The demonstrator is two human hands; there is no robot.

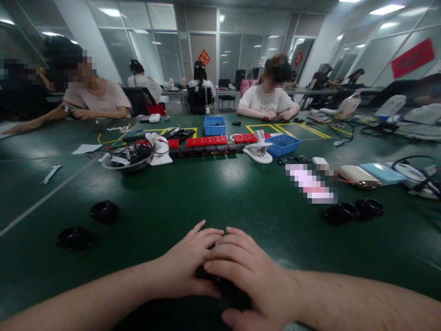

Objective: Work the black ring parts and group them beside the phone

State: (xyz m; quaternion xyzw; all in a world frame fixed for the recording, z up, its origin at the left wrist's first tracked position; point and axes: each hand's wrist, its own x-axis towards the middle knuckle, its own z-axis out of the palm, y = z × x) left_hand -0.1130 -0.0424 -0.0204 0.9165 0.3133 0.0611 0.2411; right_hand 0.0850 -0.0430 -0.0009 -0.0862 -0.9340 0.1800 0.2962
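We have the black thing [236,291] on the near side of the bench [193,195], beneath and between our curled hands. Our right hand [250,269] lies over it, covering most of it; our left hand [188,262] bends round the left side, thumb below. Neither hand is clearly nearer. Contact is hidden, so we cannot tell whether either grips, nor which way the long axis runs. Well apart lie the left rings [106,215], one blurred, and the right rings [339,215].

Forearms [113,292] angled inward, left hand [188,259] beside right hand [257,271], fingers [230,251] curved
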